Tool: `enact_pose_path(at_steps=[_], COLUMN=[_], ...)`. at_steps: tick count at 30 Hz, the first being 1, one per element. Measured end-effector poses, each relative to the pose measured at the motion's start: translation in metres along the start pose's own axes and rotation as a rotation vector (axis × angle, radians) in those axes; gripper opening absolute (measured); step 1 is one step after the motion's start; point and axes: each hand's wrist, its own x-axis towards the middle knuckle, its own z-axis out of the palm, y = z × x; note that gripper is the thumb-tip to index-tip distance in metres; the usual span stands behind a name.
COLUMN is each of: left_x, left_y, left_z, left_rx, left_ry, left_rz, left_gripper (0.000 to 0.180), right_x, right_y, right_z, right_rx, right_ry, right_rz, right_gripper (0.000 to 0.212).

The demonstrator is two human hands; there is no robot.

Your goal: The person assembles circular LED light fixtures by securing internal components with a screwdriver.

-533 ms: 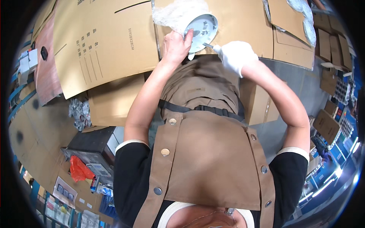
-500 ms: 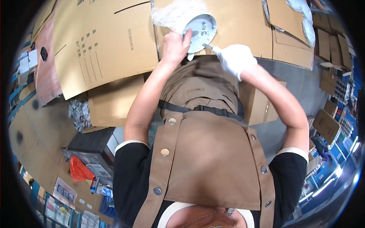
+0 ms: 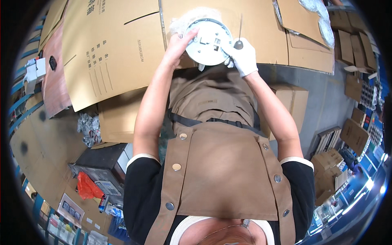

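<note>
We start at the left, where flattened cardboard sheets [image 3: 110, 45] cover the work surface, probably laid down as padding under the work. Our bare left hand [image 3: 176, 45] comes next: its fingers are curled over the left rim of a round white disc [image 3: 207, 41], gripping the edge, likely to keep the piece from turning. The disc sits at the middle top of the view, held above the cardboard just past our brown apron [image 3: 222, 163], with its inner face toward us so the small fittings can be reached. Behind it lies a crumpled clear plastic wrap [image 3: 183, 22]. On the right, our gloved right hand [image 3: 243, 57] is closed around the dark handle of a thin tool [image 3: 239, 34], whose shaft points up and away, while the glove's fingers also press the disc's right edge.

We cannot make out the small parts on the disc's face, nor the tool's tip. The disc's underside is hidden, and the apron covers whatever lies below our arms.
</note>
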Motion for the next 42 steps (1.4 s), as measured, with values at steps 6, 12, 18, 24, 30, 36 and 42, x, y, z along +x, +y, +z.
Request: enact_pose_path(at_steps=[6,12,18,24,30,36,42], left_x=[-0.020,0.001,-0.003,-0.014,-0.021,-0.021,-0.018], left_y=[-0.030,-0.040,-0.029,-0.020,-0.010,-0.005,-0.003], left_z=[0.019,-0.012,-0.007,0.004,0.017,0.019,0.018], left_rx=[0.057,0.374,0.777,0.929,0.968,0.984,0.948], left_ry=[0.192,0.255,0.289,0.309,0.283,0.265,0.244], left_rz=[0.091,0.240,0.197,0.313,0.405,0.391,0.425], left_gripper=[0.033,0.028,0.030,0.031,0.028,0.023,0.022], right_x=[-0.015,-0.026,-0.025,-0.010,-0.002,0.011,0.012], right_y=[0.001,-0.022,-0.045,-0.066,-0.102,-0.118,-0.115], right_z=[0.023,-0.027,-0.041,-0.029,-0.010,-0.001,-0.004], right_rx=[0.242,-0.867,-1.432,-1.558,-1.650,-1.696,-1.651], right_ry=[0.093,-0.078,-0.220,-0.423,-0.559,-0.626,-0.627], right_rz=[0.079,-0.217,-0.389,-0.279,-0.287,-0.161,-0.164], right_gripper=[0.021,0.037,0.031,0.028,0.023,0.023,0.022])
